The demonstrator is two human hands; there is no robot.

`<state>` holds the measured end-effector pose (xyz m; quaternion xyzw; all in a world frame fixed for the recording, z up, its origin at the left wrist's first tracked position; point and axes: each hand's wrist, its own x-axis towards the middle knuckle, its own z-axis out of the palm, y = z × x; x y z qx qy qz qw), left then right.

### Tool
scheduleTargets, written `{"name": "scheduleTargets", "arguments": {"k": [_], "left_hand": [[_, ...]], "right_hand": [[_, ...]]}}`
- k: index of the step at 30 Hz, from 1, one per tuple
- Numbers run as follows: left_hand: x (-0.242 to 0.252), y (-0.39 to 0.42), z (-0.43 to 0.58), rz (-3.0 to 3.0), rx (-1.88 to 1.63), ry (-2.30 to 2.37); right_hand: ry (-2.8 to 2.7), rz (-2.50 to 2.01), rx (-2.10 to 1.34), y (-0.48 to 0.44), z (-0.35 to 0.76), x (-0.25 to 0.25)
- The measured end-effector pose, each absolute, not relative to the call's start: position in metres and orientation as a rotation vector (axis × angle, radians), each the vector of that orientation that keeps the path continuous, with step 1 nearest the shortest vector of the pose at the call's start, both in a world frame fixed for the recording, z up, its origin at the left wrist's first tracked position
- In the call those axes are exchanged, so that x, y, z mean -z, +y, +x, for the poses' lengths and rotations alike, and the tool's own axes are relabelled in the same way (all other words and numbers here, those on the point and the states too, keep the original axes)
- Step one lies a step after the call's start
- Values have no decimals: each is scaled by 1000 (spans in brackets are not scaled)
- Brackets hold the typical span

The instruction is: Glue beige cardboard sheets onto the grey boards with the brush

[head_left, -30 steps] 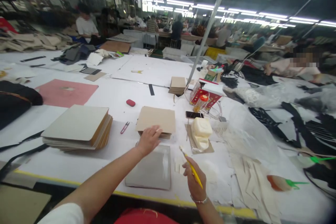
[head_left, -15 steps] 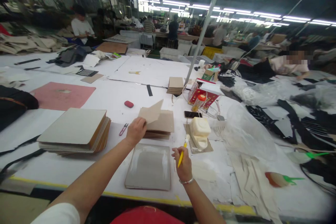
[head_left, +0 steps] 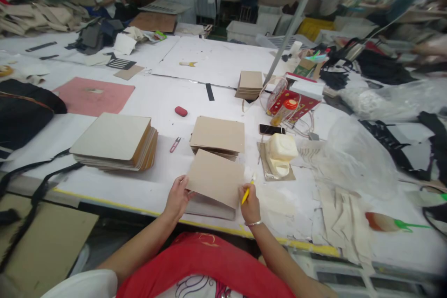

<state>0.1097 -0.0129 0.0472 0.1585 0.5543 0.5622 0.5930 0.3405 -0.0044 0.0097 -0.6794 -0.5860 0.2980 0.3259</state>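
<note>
A tan cardboard sheet (head_left: 216,177) is tilted over a grey board (head_left: 211,207) at the table's front edge, hiding most of it. My left hand (head_left: 177,198) grips the sheet's left edge between thumb and fingers. In my right hand (head_left: 250,207) is a yellow-handled brush (head_left: 246,194), bristles pointing up and away. The fingers of that hand are at the sheet's right edge; whether they touch it, I cannot tell. Just behind lies a stack of tan cardboard sheets (head_left: 219,132). Right of it, a cream plastic container (head_left: 282,148) with a cut-open side rests on a cardboard piece.
On the left stands a thick stack of grey boards (head_left: 111,137), with pink thread snips (head_left: 175,145) beside it. A phone (head_left: 271,130), a jar with an orange lid (head_left: 284,111) and a red box (head_left: 296,102) are at the right. A metal pole (head_left: 293,23) rises behind.
My left hand has brought the cardboard sheet from the stack toward me, over the grey board. My right hand, still holding the brush, is now by the sheet's right edge. The view has tilted down.
</note>
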Motion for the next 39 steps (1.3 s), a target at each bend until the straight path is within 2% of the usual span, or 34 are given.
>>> {"name": "scheduleTargets", "arguments": {"k": [6,9,13,24,39], "left_hand": [[-6,-23,67,943,-754,1755],[6,-22,59,1331,-633,1890],[17,-19,50,1411,-493,1950],[34,-15,46,1151,-502,1942],[41,-11,45,1163,-422,1925]], "right_hand": [[-1909,-1900,-721,-22,359,22],[-2011,-1924,-662,-19,354,37],[-2055,-1959,-644,-9,347,49],[-2080,-2059,-641,4,339,58],[-2026,-2177,-716,7,335,44]]}}
